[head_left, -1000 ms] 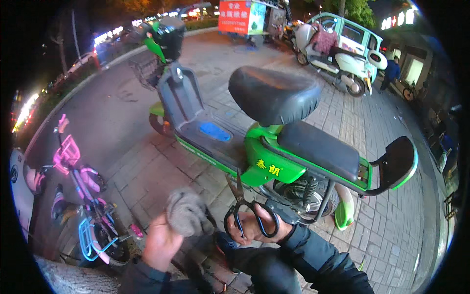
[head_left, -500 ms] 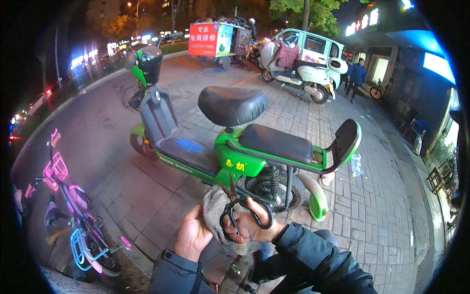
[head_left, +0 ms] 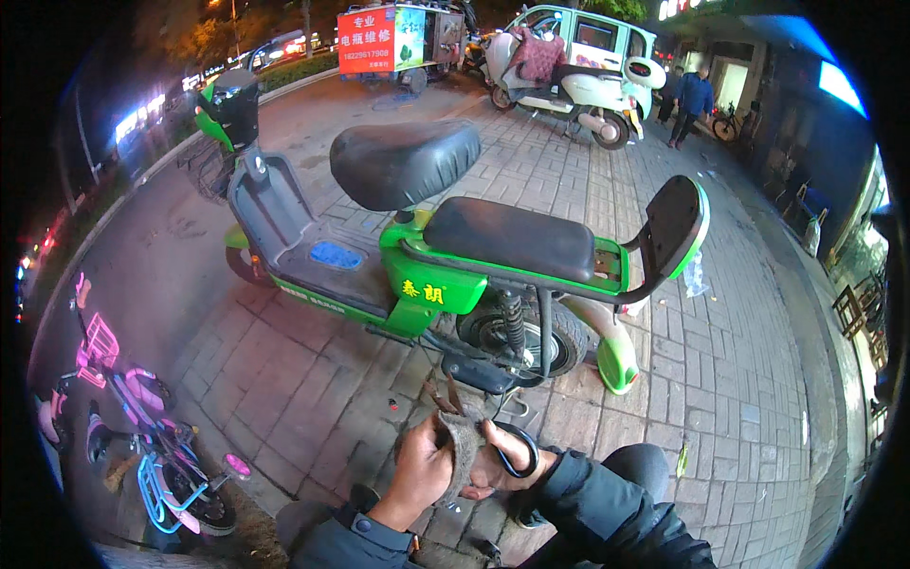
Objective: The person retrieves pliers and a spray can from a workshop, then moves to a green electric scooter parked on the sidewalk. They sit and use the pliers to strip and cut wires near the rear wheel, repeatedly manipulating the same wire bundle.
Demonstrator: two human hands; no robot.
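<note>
Low in front of me, my left hand point(head_left: 422, 468) is closed around a worn grey cloth point(head_left: 463, 444), perhaps a knitted glove. My right hand point(head_left: 504, 467) grips a pair of scissors point(head_left: 518, 457) by its black loop handles. The brownish blades point(head_left: 445, 391) point up and away from me, rising past the top of the cloth, slightly apart. Cloth and fingers hide the scissors' pivot. Just beyond my hands stands a green electric scooter point(head_left: 441, 289) with black seats, its rear wheel point(head_left: 531, 343) nearest to the scissors.
A pink and blue child's bicycle point(head_left: 156, 446) stands at the left. Farther off are a white scooter point(head_left: 592, 100), a small pale green vehicle point(head_left: 597, 38) and a cart with a red panel point(head_left: 366, 40). A person in blue point(head_left: 695, 100) walks on the brick pavement point(head_left: 730, 379) beside shopfronts.
The view has tilted down and shifted right. My left fingers have closed over the cloth, and it now covers more of the scissors. The distant person has turned.
</note>
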